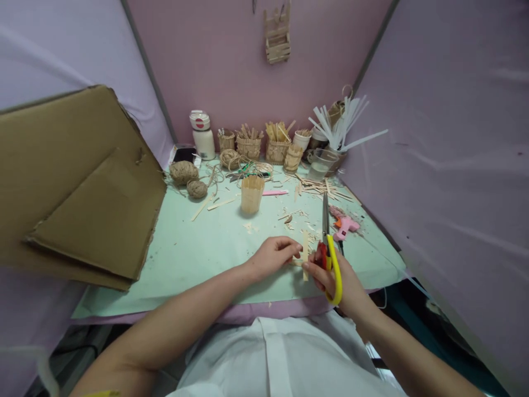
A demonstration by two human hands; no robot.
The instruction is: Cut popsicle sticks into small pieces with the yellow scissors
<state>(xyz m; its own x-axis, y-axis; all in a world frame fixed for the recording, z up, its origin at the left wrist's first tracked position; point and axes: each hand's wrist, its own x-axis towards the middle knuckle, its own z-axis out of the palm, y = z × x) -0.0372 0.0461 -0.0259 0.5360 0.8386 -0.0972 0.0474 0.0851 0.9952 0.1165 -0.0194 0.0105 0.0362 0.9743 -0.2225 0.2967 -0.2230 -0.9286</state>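
Observation:
My left hand point(278, 253) is closed, its fingertips at one end of a short flat wooden strip point(296, 263) low over the table. Crossing that piece is a second pale wooden strip point(305, 242), standing lengthwise away from me. The thumb and finger of my right hand point(336, 275) touch this second strip near the crossing. Scissors point(325, 220) with yellow and red handles also sit in my right hand, blades pointing away from me. Beyond my hands stands a small cup made of wooden strips point(252, 196). A pink glue gun point(346, 227) lies right of the scissors.
Along the back wall stand a white bottle point(204, 138), woven baskets of sticks point(248, 148) and a container of white glue sticks point(336, 129). Twine balls point(184, 172) lie left, wooden scraps point(322, 186) right. A large cardboard piece point(82, 193) leans at the left.

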